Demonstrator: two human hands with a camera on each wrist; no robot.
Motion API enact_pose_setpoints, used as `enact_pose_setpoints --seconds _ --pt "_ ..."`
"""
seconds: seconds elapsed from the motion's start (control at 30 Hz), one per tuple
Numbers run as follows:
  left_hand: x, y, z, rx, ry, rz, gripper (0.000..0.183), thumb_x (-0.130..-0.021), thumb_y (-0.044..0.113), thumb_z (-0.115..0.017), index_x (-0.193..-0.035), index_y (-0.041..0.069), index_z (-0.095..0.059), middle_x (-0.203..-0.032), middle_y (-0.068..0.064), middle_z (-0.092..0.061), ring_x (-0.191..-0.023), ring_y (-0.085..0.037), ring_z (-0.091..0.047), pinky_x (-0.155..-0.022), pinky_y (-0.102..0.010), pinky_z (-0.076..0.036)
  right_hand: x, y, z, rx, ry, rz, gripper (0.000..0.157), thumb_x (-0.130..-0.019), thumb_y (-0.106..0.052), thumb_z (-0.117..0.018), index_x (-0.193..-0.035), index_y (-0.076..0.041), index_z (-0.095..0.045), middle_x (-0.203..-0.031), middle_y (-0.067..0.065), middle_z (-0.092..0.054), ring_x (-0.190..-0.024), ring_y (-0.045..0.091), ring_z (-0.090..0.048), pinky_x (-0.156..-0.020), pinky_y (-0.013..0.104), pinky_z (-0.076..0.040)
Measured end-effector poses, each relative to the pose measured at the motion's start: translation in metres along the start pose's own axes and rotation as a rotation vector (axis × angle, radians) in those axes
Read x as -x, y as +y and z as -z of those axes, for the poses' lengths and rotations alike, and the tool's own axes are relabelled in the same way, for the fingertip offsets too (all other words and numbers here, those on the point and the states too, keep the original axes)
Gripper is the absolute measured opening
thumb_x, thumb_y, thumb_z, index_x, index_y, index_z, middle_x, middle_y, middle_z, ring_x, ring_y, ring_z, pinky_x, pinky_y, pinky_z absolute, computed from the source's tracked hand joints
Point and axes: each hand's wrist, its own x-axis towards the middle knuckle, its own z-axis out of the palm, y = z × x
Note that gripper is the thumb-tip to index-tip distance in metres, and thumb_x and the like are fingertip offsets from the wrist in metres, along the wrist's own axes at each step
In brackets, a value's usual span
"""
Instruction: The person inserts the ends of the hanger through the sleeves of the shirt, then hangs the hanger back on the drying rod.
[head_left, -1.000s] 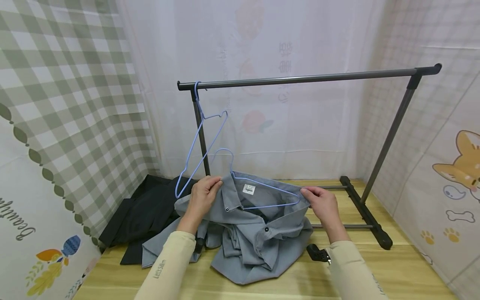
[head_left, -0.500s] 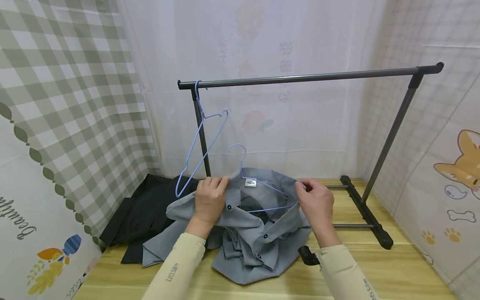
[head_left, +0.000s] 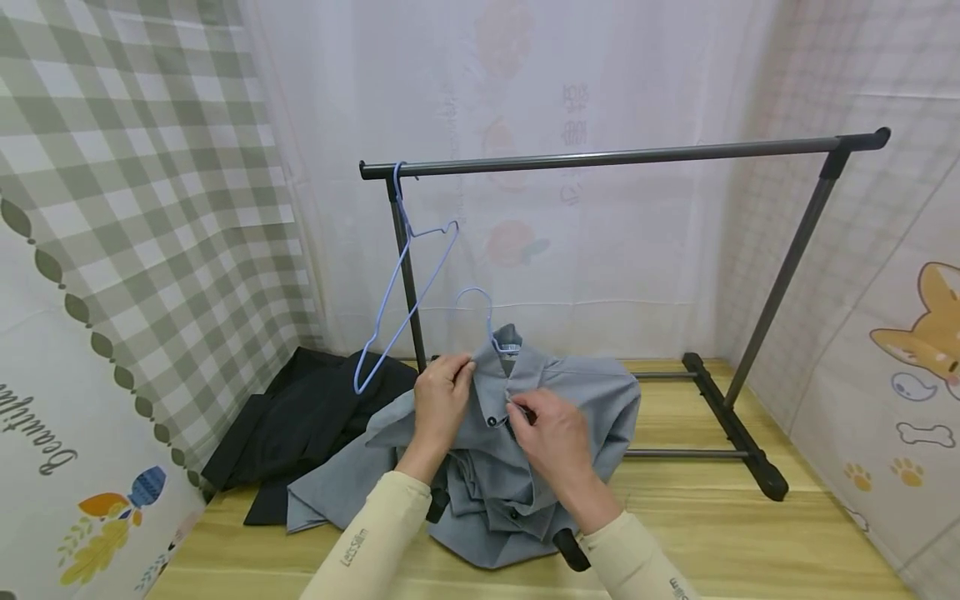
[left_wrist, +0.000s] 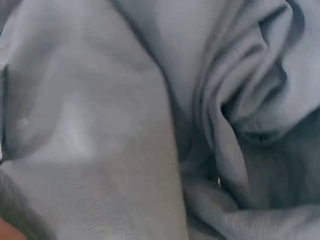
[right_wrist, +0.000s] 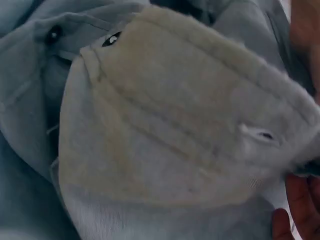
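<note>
A grey button-up shirt [head_left: 596, 387] sits bunched on the table, its collar raised around a blue hanger [head_left: 490, 312] whose hook sticks out at the neck. My left hand [head_left: 441, 400] grips the collar's left side. Just below the collar, my right hand [head_left: 553, 433] pinches the front edge, drawn across toward the left. Grey cloth [left_wrist: 100, 125] fills the left wrist view. In the right wrist view, a front flap with a buttonhole [right_wrist: 262, 135] is turned up, a dark button [right_wrist: 54, 34] lies beyond it, and fingertips [right_wrist: 297, 205] show at the right edge.
Behind the shirt stands a dark metal clothes rack [head_left: 622, 157] with an empty blue hanger [head_left: 386, 292] at its left end. Black folded clothing [head_left: 300, 425] lies to the left on the wooden table [head_left: 720, 533]. Patterned curtains [head_left: 142, 142] close in the sides and back.
My right hand has moved left and down from the collar's right side, bringing the front edge across, so the neck opening has narrowed. My left hand stays at the collar, slightly further right.
</note>
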Motion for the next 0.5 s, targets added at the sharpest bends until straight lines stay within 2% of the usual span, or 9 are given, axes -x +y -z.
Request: enact_pose_setpoints --seconds 0.13,0.2,0.27,0.33,0.4,0.43,0.5 --pt "0.001 -0.001 0.001 0.097 -0.075 0.016 0.009 -0.092 0.009 -0.072 -0.096 0.003 -0.076 -0.091 -0.007 -0.073 -0.081 -0.021 -0.068 -0.070 -0.036 -0.054 0.007 0.001 -0.007 -0.004 -0.117 0.015 0.013 -0.085 -0.016 -0.079 -0.096 -0.010 -0.078 -0.086 0.001 -0.071 -0.068 0.015 -0.065 -0.059 0.030 -0.052" --pt "0.001 -0.003 0.004 0.143 -0.107 0.035 0.009 -0.092 0.010 -0.071 -0.096 0.004 -0.076 -0.093 -0.006 -0.073 -0.081 -0.020 -0.068 -0.070 -0.035 -0.054 0.009 0.005 -0.005 -0.017 -0.118 0.011 0.012 -0.087 -0.017 -0.078 -0.096 -0.009 -0.078 -0.084 0.001 -0.070 -0.067 0.014 -0.064 -0.059 0.031 -0.051" --pt "0.001 -0.007 0.007 0.190 -0.133 0.071 0.009 -0.093 0.011 -0.071 -0.097 0.004 -0.076 -0.093 -0.005 -0.072 -0.081 -0.019 -0.066 -0.070 -0.033 -0.053 0.008 0.012 -0.002 -0.020 -0.028 0.028 0.009 -0.088 -0.017 -0.076 -0.090 -0.008 -0.076 -0.078 0.001 -0.068 -0.064 0.015 -0.063 -0.057 0.032 -0.050" --pt "0.000 -0.010 0.012 0.239 -0.152 0.115 0.010 -0.093 0.011 -0.071 -0.097 0.005 -0.076 -0.093 -0.004 -0.072 -0.080 -0.018 -0.065 -0.069 -0.031 -0.052 0.005 0.020 0.005 -0.003 0.117 0.037 0.009 -0.088 -0.015 -0.074 -0.084 -0.008 -0.074 -0.076 0.003 -0.066 -0.065 0.021 -0.062 -0.059 0.036 -0.047" --pt "-0.002 -0.013 0.016 0.284 -0.170 0.155 0.010 -0.093 0.012 -0.071 -0.098 0.005 -0.076 -0.094 -0.004 -0.072 -0.081 -0.017 -0.064 -0.070 -0.029 -0.051 -0.001 0.029 0.014 0.028 0.230 0.021 0.009 -0.088 -0.013 -0.072 -0.088 -0.005 -0.072 -0.083 0.009 -0.066 -0.074 0.029 -0.062 -0.067 0.044 -0.046" --pt "-0.002 -0.014 0.018 0.307 -0.180 0.172 0.010 -0.093 0.012 -0.071 -0.098 0.005 -0.076 -0.094 -0.004 -0.072 -0.082 -0.016 -0.063 -0.070 -0.028 -0.051 -0.005 0.034 0.019 0.040 0.253 0.012 0.012 -0.089 -0.013 -0.070 -0.094 -0.003 -0.072 -0.090 0.013 -0.067 -0.081 0.033 -0.062 -0.073 0.048 -0.044" --pt "-0.002 -0.017 0.021 0.354 -0.206 0.205 0.010 -0.093 0.011 -0.071 -0.099 0.004 -0.076 -0.095 -0.005 -0.071 -0.082 -0.015 -0.062 -0.070 -0.025 -0.050 -0.012 0.042 0.029 0.061 0.212 -0.007 0.022 -0.091 -0.014 -0.068 -0.110 -0.001 -0.070 -0.106 0.018 -0.067 -0.097 0.040 -0.061 -0.086 0.057 -0.039"
